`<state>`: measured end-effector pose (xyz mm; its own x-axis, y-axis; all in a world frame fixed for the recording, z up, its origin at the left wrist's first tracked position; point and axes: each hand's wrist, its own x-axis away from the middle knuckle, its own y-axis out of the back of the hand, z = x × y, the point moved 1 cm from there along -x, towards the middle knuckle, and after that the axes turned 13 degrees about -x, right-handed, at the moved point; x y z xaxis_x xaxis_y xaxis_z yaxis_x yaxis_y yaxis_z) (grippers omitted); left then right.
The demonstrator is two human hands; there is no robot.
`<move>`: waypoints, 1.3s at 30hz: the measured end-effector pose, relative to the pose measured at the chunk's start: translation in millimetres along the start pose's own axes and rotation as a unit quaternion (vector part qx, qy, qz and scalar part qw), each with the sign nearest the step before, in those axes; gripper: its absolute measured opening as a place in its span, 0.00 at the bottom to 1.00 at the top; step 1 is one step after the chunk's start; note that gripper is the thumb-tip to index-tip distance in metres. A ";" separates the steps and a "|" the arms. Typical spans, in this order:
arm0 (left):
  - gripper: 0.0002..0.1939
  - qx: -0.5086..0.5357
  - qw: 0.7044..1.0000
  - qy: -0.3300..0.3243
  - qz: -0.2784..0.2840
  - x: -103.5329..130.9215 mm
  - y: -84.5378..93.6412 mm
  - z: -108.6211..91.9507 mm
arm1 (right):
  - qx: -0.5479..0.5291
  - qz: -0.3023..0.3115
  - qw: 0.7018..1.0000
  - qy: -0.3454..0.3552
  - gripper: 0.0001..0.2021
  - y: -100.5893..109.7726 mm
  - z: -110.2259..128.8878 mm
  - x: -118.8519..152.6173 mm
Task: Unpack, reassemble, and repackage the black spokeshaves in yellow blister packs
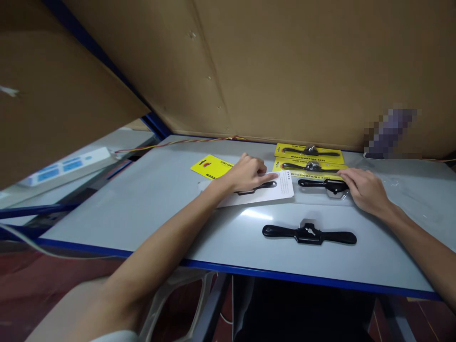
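1. Left hand: On my head-camera feed, the left hand [247, 173] is on the white card [285, 187], fingers curled, thumb extended across its face. The hand is partly closed; I cannot tell whether it pinches the card or only presses on it.
2. White card: It lies at a slight slant near the middle of the grey table [160, 204]. A black tool shape shows below the thumb, and small print runs near the right edge.
3. Right hand: I see the right hand [365, 190] over the right end of the rear spokeshave [318, 184], fingers together and bent. The thumb is hidden, so I cannot tell whether the hand grips the tool or only touches it.
4. Rear spokeshave: Its left handle and metal blade are exposed, just right of the white card.
5. Front spokeshave: The front spokeshave [309, 233] lies nearer the table's blue front edge, apart from both hands, handles to left and right.
6. Packages: Behind the rear spokeshave I observe the far yellow package [285, 151] and the near yellow package [280, 166], each carrying a black tool. Both are printed "WOODWORKING TOOL".
7. Surroundings: A yellow card [210, 166] lies behind the left hand. A power strip [71, 166] sits at far left.
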<state>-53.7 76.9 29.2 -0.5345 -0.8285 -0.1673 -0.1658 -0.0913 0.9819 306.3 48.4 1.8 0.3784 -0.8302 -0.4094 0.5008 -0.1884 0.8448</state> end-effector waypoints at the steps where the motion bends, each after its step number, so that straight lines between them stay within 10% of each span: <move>1: 0.32 0.009 1.000 -0.003 0.000 0.2 0.5 0.4 | 0.000 -0.003 1.000 -0.002 0.22 0.5 -0.3 -0.2; 14: 0.33 -0.011 1.000 -0.016 0.011 -4.0 -1.8 -34.8 | -0.011 0.029 0.998 0.063 0.22 -6.2 37.6 -2.1; 22: 0.33 -0.134 0.987 0.071 -0.059 4.6 9.4 16.1 | -0.021 0.187 0.982 0.008 0.35 23.6 5.8 2.0; 29: 0.38 -0.217 0.922 0.303 0.103 9.3 16.7 45.1 | -0.022 0.193 0.980 -0.033 0.37 26.5 3.1 3.1; 39: 0.39 -0.161 0.901 0.363 0.175 6.0 14.3 46.5 | 0.035 0.148 0.985 -0.085 0.35 22.9 -8.7 4.3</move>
<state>-97.8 96.3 38.1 0.1950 -0.9700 0.1454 0.2181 0.1874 0.9578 326.2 45.0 16.4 0.3606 -0.9291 -0.0824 0.3314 0.0450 0.9424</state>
